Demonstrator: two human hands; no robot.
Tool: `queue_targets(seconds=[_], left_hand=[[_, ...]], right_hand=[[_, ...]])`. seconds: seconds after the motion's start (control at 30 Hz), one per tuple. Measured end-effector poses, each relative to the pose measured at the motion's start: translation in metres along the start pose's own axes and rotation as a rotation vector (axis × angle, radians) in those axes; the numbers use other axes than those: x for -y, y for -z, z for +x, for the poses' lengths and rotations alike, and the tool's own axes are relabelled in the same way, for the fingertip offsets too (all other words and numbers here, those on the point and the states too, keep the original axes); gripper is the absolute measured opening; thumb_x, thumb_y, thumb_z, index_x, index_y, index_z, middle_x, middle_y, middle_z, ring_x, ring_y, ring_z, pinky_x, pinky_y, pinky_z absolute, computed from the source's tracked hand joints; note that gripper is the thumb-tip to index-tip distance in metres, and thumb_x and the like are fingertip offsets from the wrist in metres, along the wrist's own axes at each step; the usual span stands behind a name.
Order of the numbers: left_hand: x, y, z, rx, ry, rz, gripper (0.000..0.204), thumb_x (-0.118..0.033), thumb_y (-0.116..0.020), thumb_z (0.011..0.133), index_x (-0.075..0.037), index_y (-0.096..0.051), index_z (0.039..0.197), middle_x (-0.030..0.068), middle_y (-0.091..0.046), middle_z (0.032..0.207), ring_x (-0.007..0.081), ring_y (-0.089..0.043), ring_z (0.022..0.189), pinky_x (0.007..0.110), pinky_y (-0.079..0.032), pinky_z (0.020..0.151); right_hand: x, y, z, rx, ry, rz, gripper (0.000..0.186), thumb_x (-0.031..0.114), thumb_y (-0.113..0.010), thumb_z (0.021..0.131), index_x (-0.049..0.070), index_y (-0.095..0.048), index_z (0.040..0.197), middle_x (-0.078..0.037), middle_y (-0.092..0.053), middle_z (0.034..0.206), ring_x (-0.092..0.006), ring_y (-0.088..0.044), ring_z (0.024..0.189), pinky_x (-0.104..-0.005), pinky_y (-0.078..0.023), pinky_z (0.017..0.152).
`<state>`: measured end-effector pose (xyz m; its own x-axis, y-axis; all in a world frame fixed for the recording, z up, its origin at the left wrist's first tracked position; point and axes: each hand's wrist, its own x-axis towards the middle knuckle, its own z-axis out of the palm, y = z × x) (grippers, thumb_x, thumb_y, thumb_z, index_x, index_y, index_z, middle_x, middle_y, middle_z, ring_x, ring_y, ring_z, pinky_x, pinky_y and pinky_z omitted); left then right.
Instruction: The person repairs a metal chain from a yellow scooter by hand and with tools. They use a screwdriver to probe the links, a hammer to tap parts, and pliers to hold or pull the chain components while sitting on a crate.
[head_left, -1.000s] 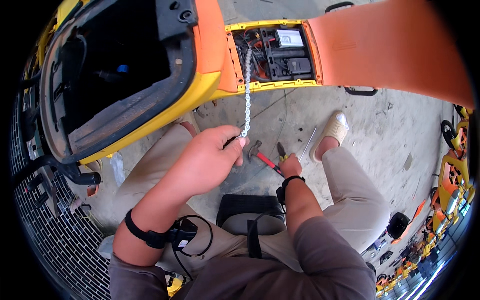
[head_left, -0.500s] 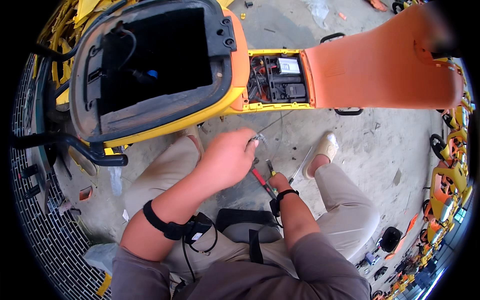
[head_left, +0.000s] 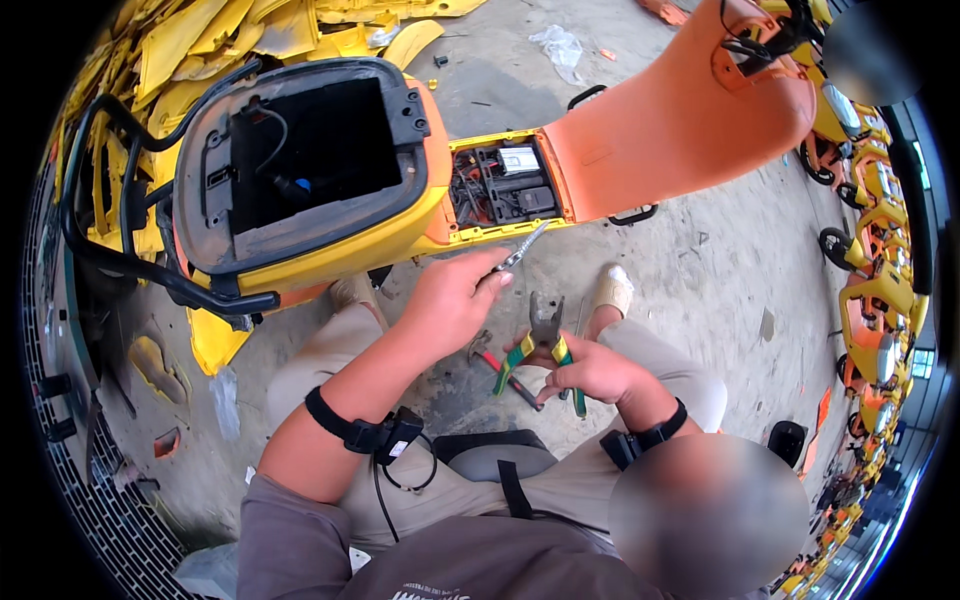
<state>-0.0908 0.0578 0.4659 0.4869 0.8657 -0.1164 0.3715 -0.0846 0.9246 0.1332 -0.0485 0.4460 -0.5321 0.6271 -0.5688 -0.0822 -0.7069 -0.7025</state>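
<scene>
My left hand [head_left: 455,300] pinches a slim, silver, ribbed and tapered metal piece [head_left: 524,247], its tip pointing up and right toward the scooter's side. To the right, my right hand [head_left: 600,375] grips pliers [head_left: 545,325] with green and yellow handles. The handles are spread and the jaws point away from me, with nothing visible between them. Both hands are in front of the scooter body [head_left: 400,240], yellow and orange, apart from its open compartment [head_left: 548,170] of wires and black and silver modules. A blurred patch hides part of my right arm.
A hammer [head_left: 515,383] with a red and black handle lies on the concrete floor below the pliers. The scooter's open storage box [head_left: 225,262] is at upper left, beside a black tubular rack [head_left: 130,262]. Yellow panels [head_left: 190,45] are piled behind; several scooters line the right side.
My right hand has risen from low near the floor, bringing the pliers up with handles spread. The silver piece in my left hand now points up-right. The whole view has shifted.
</scene>
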Motion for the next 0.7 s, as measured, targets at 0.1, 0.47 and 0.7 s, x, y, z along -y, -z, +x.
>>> queue_targets(seconds=[0.1,0.47,0.7], left_hand=[[-0.009,-0.002,-0.002,0.031,-0.022,-0.028,0.032,-0.014,-0.067,0.095,-0.003,-0.066,0.125,0.0184,-0.073,0.103,0.0293,-0.071,0.091,0.036,-0.054,0.083],[-0.018,0.0,0.003,-0.004,0.042,-0.164,0.031,-0.011,-0.065,0.098,0.001,-0.066,0.126,0.0107,-0.076,0.107,0.0144,-0.069,0.1,0.029,-0.052,0.09],[-0.014,0.009,0.008,-0.157,0.038,-0.166,0.031,-0.012,-0.065,0.098,0.001,-0.066,0.126,0.0098,-0.076,0.104,0.0117,-0.067,0.095,0.029,-0.053,0.085]], right_hand=[[-0.008,-0.004,-0.007,-0.067,-0.057,-0.038,0.066,-0.001,-0.052,0.086,0.003,-0.037,0.15,-0.014,-0.05,0.145,-0.0261,-0.051,0.134,-0.0329,-0.058,0.08],[0.014,-0.015,0.015,0.086,0.063,0.214,0.073,-0.008,-0.053,0.081,0.005,-0.034,0.151,-0.016,-0.046,0.149,-0.0255,-0.054,0.13,-0.0294,-0.059,0.071],[0.013,-0.011,0.03,-0.025,-0.001,0.167,0.061,-0.01,-0.051,0.083,0.005,-0.041,0.142,-0.013,-0.055,0.136,-0.0265,-0.053,0.132,-0.0319,-0.059,0.074]])
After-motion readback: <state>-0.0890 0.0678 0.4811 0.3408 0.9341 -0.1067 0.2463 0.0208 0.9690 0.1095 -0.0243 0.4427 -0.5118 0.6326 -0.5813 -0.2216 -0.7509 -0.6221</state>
